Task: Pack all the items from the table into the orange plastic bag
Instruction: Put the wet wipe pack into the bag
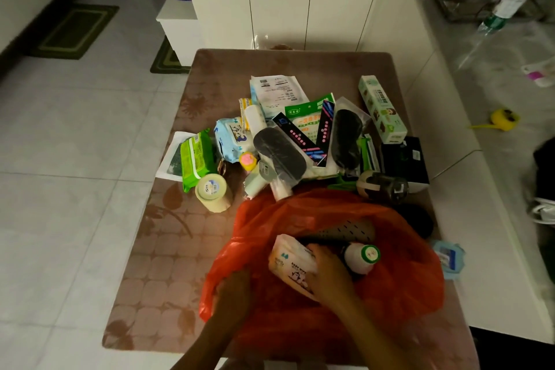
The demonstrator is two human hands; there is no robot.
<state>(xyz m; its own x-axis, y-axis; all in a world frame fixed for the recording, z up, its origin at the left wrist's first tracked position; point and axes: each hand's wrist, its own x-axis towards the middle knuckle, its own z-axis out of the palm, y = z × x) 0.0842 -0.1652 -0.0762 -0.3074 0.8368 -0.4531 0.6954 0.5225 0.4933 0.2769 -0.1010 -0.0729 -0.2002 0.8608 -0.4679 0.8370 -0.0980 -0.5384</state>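
On the near edge of a brown table (168,249), an orange plastic bag (405,285) sits open. Left hand (232,288) grips its rim. Right hand (329,275) grasps a baby wipes pack (289,264) inside, beside a white bottle (362,257). More items (300,135) lie piled behind the bag.

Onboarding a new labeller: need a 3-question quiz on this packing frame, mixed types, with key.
1. True or false: the right hand is holding a baby wipes pack inside the orange plastic bag.
2. What does the left hand grip? A) roll of tape B) bag's edge C) white bottle
3. Fill in: the white bottle in the bag has a ___ cap.

Key: 1 true; 2 B; 3 green. The roll of tape lies on the table, untouched.
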